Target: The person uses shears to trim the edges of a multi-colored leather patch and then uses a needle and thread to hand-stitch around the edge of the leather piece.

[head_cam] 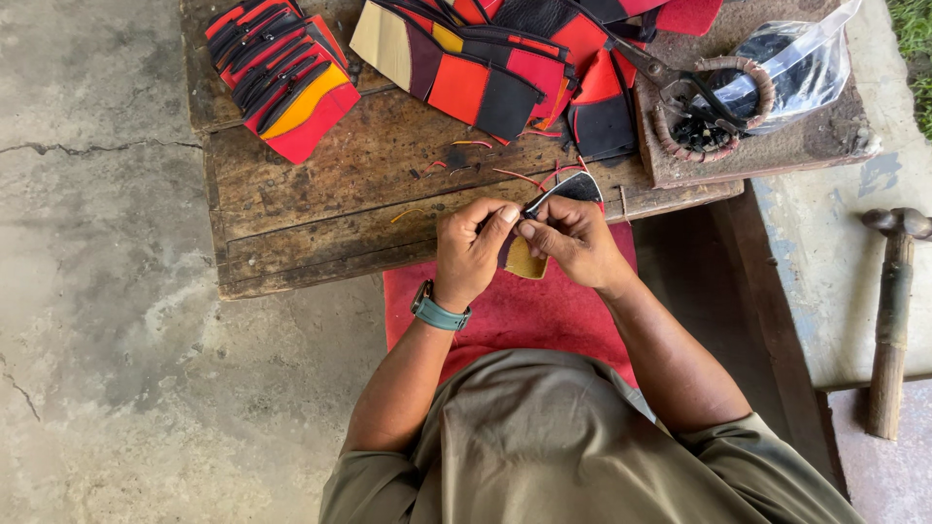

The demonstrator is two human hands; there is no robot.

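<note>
The small leather piece (529,254), black and tan, sits just in front of the wooden bench (320,209) edge. The left hand (470,250) and right hand (575,241) both pinch it with closed fingers. Behind it on the bench lie red-black leather pieces (466,82) and scissors (694,97).

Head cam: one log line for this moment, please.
left hand: pinching leather piece | right hand: pinching same piece | wooden bench: stacked red-black pieces, scissors | hammer: untouched, right
</note>
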